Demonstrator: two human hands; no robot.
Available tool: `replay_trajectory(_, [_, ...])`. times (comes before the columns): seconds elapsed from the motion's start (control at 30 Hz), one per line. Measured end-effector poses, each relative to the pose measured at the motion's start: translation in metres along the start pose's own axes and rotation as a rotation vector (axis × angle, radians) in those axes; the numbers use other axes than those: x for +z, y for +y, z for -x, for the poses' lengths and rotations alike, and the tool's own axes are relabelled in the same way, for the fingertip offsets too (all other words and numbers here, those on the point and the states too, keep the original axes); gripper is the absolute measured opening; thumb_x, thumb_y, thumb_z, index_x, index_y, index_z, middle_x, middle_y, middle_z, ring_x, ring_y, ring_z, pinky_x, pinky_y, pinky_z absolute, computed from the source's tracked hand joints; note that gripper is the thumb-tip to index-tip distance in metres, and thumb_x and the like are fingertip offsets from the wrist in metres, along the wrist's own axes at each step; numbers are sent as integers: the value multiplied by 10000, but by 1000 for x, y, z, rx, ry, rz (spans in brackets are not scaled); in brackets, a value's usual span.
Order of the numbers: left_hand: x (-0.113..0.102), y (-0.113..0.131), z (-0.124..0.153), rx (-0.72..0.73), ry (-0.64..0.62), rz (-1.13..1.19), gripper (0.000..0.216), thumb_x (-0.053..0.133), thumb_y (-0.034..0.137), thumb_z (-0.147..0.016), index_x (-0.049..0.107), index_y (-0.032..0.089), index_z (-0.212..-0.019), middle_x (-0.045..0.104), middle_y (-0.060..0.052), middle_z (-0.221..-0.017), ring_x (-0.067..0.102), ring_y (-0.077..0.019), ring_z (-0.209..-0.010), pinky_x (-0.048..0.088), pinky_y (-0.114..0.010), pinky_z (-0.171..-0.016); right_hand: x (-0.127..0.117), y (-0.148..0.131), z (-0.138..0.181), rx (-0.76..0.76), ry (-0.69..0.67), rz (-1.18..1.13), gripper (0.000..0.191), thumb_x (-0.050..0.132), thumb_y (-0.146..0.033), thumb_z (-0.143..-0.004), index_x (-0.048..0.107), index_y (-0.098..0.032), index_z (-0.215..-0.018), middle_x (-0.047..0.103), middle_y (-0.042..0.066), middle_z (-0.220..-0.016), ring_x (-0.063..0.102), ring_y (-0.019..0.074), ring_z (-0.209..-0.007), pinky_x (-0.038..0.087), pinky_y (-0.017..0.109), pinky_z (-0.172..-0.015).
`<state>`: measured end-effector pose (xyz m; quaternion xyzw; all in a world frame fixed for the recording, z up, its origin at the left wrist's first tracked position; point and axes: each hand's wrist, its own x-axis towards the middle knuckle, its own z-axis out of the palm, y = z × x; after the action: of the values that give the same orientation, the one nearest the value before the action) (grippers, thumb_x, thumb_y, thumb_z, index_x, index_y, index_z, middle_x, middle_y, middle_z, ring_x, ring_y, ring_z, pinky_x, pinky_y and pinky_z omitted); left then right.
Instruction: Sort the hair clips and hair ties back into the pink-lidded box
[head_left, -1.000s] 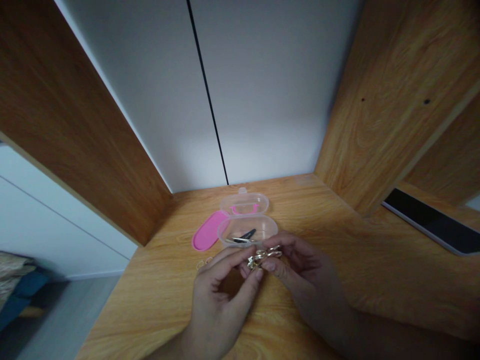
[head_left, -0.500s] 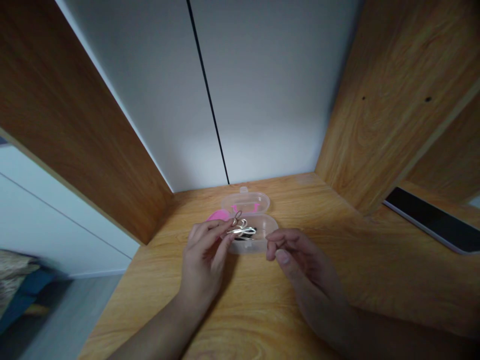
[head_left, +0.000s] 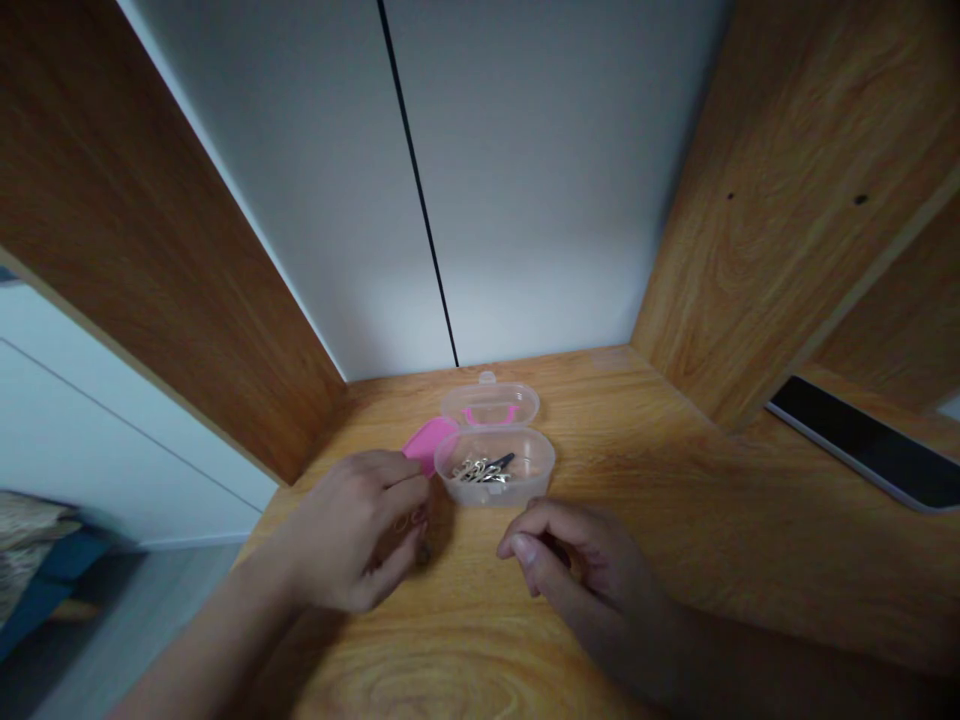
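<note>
From my remote seat, my left hand point(head_left: 358, 528) lies palm-down on the wooden desk point(head_left: 675, 520), fingers curled loosely over a small gold clip point(head_left: 405, 521) lying on the wood; whether they actually pinch it I cannot tell. Just beyond the fingertips a pink oval lid point(head_left: 425, 441) lies flat, touching the clear plastic case point(head_left: 496, 462). The case stands open, its lid hinged back toward the wall and its long axis running left to right, with gold hair clips point(head_left: 480, 469) and one dark clip inside, pointing roughly along that axis. My right hand point(head_left: 574, 560) rests near the case, half-curled, holding nothing. A black tablet point(head_left: 862, 440) lies far right.
</note>
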<state>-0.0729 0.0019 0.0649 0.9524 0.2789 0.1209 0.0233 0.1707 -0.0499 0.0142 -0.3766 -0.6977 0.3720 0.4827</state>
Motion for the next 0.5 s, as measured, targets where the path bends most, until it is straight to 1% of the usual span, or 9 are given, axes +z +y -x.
replay_trajectory(0.03, [-5,-1,2,-54,-110,15,34,554,190,-830,570,217,-843,631,-30,-765,577,-204,-680,390,-318,-624,0,-1,0,-7,-12,21,223,538,-243,-938,641,-199,-744,551,-43,-588,502,102,-537,379,219,-518])
replay_trajectory(0.07, [-8,-2,3,-118,-182,25,26,574,223,-835,577,222,-861,643,-24,-768,588,-203,-672,383,-313,-610,1,-2,-1,-14,-19,40,225,540,-236,-933,642,-198,-737,548,-44,-580,499,99,-531,373,217,-513])
replay_trajectory(0.13, [-7,-5,3,-220,-238,8,82,597,285,-855,594,224,-909,657,-21,-781,605,-206,-673,384,-308,-601,1,-2,-1,-35,-20,70,229,537,-229,-932,647,-196,-733,552,-44,-573,503,97,-525,371,215,-512])
replay_trajectory(0.2, [1,-11,3,-272,-182,-42,140,562,325,-901,610,210,-965,667,-40,-828,629,-220,-733,428,-316,-653,1,-1,0,-65,-16,93,224,536,-225,-930,656,-193,-742,567,-39,-580,517,97,-528,377,214,-516])
replay_trajectory(0.27, [13,-20,3,-366,-17,-127,268,517,408,-948,623,184,-1051,680,-86,-945,650,-253,-854,481,-360,-762,1,1,1,-93,-20,108,211,545,-217,-923,661,-188,-749,585,-32,-591,541,100,-539,388,215,-527])
replay_trajectory(0.33, [26,-30,4,-522,128,-201,561,572,577,-898,588,142,-1252,666,-158,-1150,632,-328,-1047,493,-450,-903,2,2,3,-108,-29,110,189,555,-198,-913,665,-185,-760,600,-28,-602,559,103,-549,396,216,-537])
replay_trajectory(0.37, [32,-34,4,-591,172,-199,686,597,636,-861,561,122,-1313,643,-186,-1234,612,-355,-1123,482,-481,-961,2,2,3,-113,-31,107,179,557,-188,-910,665,-184,-767,605,-26,-607,567,104,-554,401,217,-543])
replay_trajectory(0.43, [41,-42,5,-650,140,-118,768,630,671,-814,570,112,-1338,655,-187,-1236,612,-364,-1146,480,-489,-997,2,1,4,-129,-23,98,175,555,-175,-910,663,-184,-772,615,-20,-622,584,111,-575,417,223,-562])
replay_trajectory(0.5, [46,-49,6,-759,170,13,690,654,615,-812,620,120,-1290,700,-158,-1164,664,-326,-1050,522,-439,-934,1,-2,4,-166,15,84,184,546,-170,-918,653,-188,-770,622,-15,-639,598,119,-603,436,234,-590])
